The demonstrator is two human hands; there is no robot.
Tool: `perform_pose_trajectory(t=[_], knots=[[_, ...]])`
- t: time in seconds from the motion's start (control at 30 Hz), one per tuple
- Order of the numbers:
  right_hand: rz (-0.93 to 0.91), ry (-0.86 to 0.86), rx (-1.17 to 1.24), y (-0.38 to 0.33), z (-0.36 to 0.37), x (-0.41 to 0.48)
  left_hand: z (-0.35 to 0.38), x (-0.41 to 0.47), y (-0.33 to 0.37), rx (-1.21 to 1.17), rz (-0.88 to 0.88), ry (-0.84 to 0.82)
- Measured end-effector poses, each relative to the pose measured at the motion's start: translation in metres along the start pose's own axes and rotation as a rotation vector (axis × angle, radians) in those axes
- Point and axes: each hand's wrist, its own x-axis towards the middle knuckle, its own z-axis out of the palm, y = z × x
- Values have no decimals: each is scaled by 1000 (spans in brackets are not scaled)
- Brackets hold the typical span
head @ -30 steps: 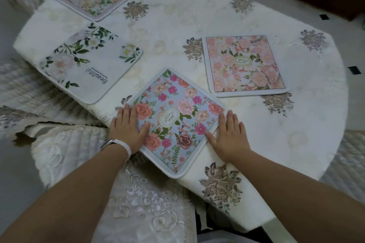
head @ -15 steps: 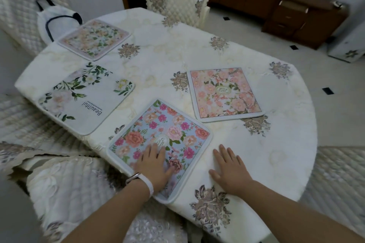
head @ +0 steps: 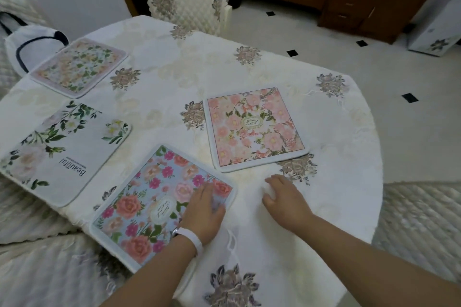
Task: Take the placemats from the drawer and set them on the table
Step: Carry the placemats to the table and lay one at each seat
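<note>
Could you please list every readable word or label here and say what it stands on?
"BeauTiful": on the white leafy placemat, upside down to the camera.
Small line beside it: too small to read.
Oval emblem on the blue floral placemat: blurred, unreadable.
Oval emblem on the pink floral placemat: blurred, unreadable.

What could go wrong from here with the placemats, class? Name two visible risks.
The blue placemat under the left hand overhangs the near edge of the table; it might slip off once released. The white placemat also pokes past the edge, so a passing arm could knock it down.
</note>
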Motion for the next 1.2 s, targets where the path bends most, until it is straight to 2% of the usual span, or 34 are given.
perform_pose_trajectory(t=[0.1,0.2,0.57,0.73,0.83,0.97,1.2], knots=[[57,78,64,23,-30,36,-7,30,30,-156,-81,90],[128,129,133,44,-57,75,-12,60,55,-182,-128,161],[240,107,349,72,-102,173,-11,142,99,-139,-369,425],[302,81,552,71,-112,194,-15,168,101,-235,-612,495],[336,52,592,80,-118,199,-17,167,100,-363,-603,461],[271,25,536,83,-113,194,-18,164,96,-466,-584,450],[307,112,631,82,-106,156,-22,143,108,-400,-389,471]])
